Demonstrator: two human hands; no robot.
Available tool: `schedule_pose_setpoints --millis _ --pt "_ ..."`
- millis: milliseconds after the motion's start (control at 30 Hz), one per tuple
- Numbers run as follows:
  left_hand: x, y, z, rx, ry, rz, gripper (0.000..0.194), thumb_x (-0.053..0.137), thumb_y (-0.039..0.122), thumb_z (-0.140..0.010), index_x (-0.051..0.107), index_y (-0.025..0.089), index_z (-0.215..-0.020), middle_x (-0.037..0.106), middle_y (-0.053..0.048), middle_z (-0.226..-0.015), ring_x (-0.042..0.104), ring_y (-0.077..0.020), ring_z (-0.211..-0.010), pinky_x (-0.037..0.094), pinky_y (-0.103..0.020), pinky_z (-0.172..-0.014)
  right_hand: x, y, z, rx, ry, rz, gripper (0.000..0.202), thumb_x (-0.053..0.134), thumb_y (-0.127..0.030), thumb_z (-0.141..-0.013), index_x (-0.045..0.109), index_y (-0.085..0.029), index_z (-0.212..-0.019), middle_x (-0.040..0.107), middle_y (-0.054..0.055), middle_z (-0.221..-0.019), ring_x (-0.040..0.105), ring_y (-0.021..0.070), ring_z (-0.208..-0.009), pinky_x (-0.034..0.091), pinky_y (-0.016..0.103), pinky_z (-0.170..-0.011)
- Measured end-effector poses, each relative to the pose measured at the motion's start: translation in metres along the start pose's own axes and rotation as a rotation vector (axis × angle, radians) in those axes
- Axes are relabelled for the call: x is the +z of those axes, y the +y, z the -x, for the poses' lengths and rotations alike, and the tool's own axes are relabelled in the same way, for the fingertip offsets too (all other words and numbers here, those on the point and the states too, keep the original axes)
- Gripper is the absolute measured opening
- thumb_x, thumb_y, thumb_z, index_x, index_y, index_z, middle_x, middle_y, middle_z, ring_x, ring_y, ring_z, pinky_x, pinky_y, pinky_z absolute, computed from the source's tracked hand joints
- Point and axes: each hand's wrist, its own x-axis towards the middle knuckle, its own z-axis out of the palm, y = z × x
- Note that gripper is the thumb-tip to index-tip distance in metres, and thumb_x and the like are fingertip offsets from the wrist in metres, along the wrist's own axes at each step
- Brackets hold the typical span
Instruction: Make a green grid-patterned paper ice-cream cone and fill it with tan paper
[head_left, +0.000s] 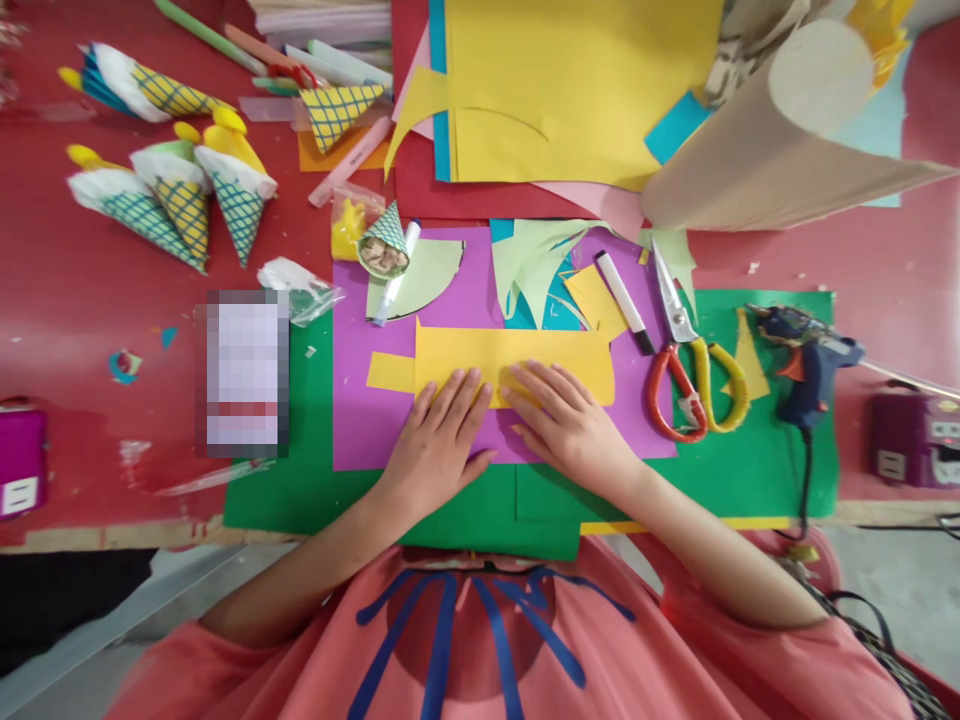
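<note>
A yellow paper strip (517,350) lies crosswise on a purple sheet (360,420) in front of me. My left hand (450,425) rests flat on the strip's lower left part, fingers stretched out. My right hand (559,420) presses flat on its lower right part, fingers slightly spread. Neither hand grips anything. A smaller yellow piece (391,372) pokes out at the strip's left end. Beyond the strip lie a light green paper piece (427,275), green offcuts (529,265) and a black-capped white marker (624,300). Scissors (679,340) with red and yellow handles lie right of my right hand.
Paper cones (236,200) with white and yellow tops lie at the upper left. A blurred-out rectangle (244,375) is at left. A glue gun (814,365) with its cord lies right on a green sheet (300,500). Yellow sheets (577,90) and a large paper roll (735,150) are at the back.
</note>
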Motion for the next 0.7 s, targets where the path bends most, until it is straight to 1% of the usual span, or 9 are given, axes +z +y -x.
schedule_pose_setpoints --millis 67,133,233,333,467,600,700 --pt "0.001 0.000 0.000 -0.004 0.001 -0.006 0.065 0.039 0.045 -0.096 0.029 0.008 -0.149 0.030 -0.018 -0.155 0.028 -0.0331 -0.144 0.024 -0.051 -0.116 -0.003 -0.005 0.003 -0.041 0.001 -0.025 0.034 0.051 -0.022 -0.094 0.062 -0.012 -0.125 0.062 0.015 -0.131 0.051 0.0259 -0.129 0.043 0.046 -0.110" --pt "0.002 0.001 0.000 -0.005 0.005 -0.014 0.065 0.039 0.045 -0.096 0.030 0.008 -0.149 0.030 -0.018 -0.155 0.028 -0.0334 -0.144 0.025 -0.052 -0.115 -0.004 -0.009 0.006 -0.062 -0.015 -0.028 0.036 0.051 -0.021 -0.094 0.061 -0.010 -0.126 0.063 0.016 -0.128 0.054 0.0260 -0.126 0.045 0.046 -0.108" --pt "0.001 0.001 0.000 0.003 0.018 -0.027 0.065 0.038 0.045 -0.096 0.032 0.007 -0.148 0.031 -0.018 -0.154 0.031 -0.0340 -0.143 0.026 -0.051 -0.115 -0.003 -0.011 0.010 -0.051 -0.042 -0.006 0.037 0.050 -0.023 -0.094 0.060 -0.010 -0.128 0.062 0.016 -0.131 0.053 0.0269 -0.127 0.046 0.047 -0.107" --pt "0.000 0.001 -0.001 0.010 0.028 -0.028 0.064 0.039 0.045 -0.096 0.034 0.006 -0.147 0.032 -0.018 -0.154 0.033 -0.0341 -0.142 0.026 -0.050 -0.114 0.000 -0.012 0.012 -0.045 -0.035 0.021 0.038 0.049 -0.025 -0.095 0.059 -0.009 -0.128 0.061 0.015 -0.132 0.053 0.0270 -0.127 0.046 0.046 -0.107" --pt "0.000 0.001 0.000 0.016 0.026 -0.016 0.064 0.041 0.044 -0.096 0.032 0.007 -0.148 0.032 -0.019 -0.154 0.032 -0.0349 -0.142 0.025 -0.052 -0.114 0.002 -0.012 0.012 -0.050 -0.020 0.049 0.038 0.049 -0.026 -0.095 0.059 -0.008 -0.128 0.061 0.014 -0.133 0.054 0.0271 -0.126 0.047 0.045 -0.107" --pt "0.000 0.001 0.000 0.017 0.015 -0.010 0.064 0.043 0.043 -0.095 0.030 0.011 -0.149 0.028 -0.021 -0.155 0.029 -0.0365 -0.143 0.025 -0.054 -0.114 0.002 -0.012 0.012 -0.055 -0.021 0.058 0.039 0.050 -0.028 -0.095 0.059 -0.010 -0.129 0.061 0.013 -0.132 0.054 0.0273 -0.125 0.047 0.045 -0.106" --pt "-0.001 0.001 0.000 0.021 0.012 -0.016 0.064 0.043 0.044 -0.095 0.031 0.010 -0.149 0.029 -0.021 -0.154 0.029 -0.0372 -0.143 0.025 -0.054 -0.114 0.002 -0.011 0.012 -0.050 -0.026 0.061 0.039 0.050 -0.029 -0.096 0.059 -0.012 -0.130 0.061 0.013 -0.132 0.054 0.0266 -0.125 0.046 0.045 -0.107"
